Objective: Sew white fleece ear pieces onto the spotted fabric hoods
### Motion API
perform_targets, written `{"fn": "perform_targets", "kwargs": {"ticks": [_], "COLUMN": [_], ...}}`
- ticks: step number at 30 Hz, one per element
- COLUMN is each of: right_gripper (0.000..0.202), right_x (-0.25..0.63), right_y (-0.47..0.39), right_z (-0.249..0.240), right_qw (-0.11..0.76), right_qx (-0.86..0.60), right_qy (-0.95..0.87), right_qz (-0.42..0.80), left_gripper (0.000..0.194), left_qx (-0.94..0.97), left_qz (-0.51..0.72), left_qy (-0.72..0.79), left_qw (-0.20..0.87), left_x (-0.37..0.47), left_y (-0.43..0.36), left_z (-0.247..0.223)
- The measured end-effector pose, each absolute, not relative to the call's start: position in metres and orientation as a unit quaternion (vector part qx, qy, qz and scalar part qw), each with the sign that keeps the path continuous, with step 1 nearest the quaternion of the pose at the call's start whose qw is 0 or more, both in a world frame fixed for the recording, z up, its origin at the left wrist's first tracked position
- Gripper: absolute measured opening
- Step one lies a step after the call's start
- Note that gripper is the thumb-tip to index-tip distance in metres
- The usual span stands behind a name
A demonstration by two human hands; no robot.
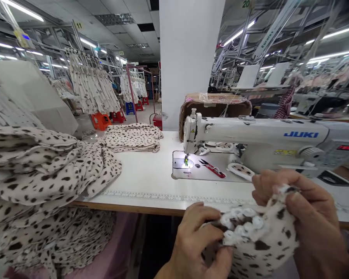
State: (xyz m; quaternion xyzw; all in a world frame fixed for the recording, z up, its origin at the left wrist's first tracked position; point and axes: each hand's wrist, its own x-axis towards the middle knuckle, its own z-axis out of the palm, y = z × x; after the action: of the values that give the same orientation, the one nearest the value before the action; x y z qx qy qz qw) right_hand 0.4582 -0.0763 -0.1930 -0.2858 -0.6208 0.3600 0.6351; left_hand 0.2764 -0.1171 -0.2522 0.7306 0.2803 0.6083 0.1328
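Both hands hold a spotted cream fabric piece (261,248) with a bunched white ruffled edge, in front of the table's front edge at the lower right. My left hand (197,240) grips its left end, fingers curled round the ruffle. At the upper right of the piece, my right hand (305,209) pinches the fabric between thumb and fingers. Beyond them stands a white sewing machine (261,139), its needle area lit. Red-handled thread snips (212,169) lie on the machine bed. A spotted ear-shaped piece (241,170) rests close to my right hand.
A large heap of spotted fabric (46,166) covers the table's left side and hangs over its edge. A folded spotted stack (132,137) lies at the back. Behind the machine are a cardboard box (215,100) and a white pillar (189,62).
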Motion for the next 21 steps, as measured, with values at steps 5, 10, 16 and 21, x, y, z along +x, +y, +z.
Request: {"fn": "perform_targets", "kwargs": {"ticks": [5, 10, 16, 21], "right_gripper": [0.029, 0.022, 0.004, 0.003], "right_x": [0.469, 0.481, 0.489, 0.486], "right_y": [-0.073, -0.075, -0.077, -0.078], "right_z": [-0.194, -0.215, -0.251, -0.264], "right_qw": [0.642, 0.649, 0.673, 0.704], "right_qx": [-0.251, -0.293, -0.329, -0.330], "right_qy": [-0.643, -0.633, -0.608, -0.578], "right_qz": [0.333, 0.304, 0.262, 0.247], "left_gripper": [0.012, 0.020, 0.021, 0.024], "left_qx": [0.737, 0.738, 0.757, 0.781], "left_qz": [0.634, 0.637, 0.615, 0.590], "left_qy": [0.221, 0.218, 0.217, 0.204], "left_qw": [0.078, 0.045, 0.040, 0.024], "left_x": [0.284, 0.282, 0.274, 0.275], "left_y": [-0.114, -0.118, -0.121, -0.123], "left_z": [-0.256, -0.255, -0.257, -0.265]}}
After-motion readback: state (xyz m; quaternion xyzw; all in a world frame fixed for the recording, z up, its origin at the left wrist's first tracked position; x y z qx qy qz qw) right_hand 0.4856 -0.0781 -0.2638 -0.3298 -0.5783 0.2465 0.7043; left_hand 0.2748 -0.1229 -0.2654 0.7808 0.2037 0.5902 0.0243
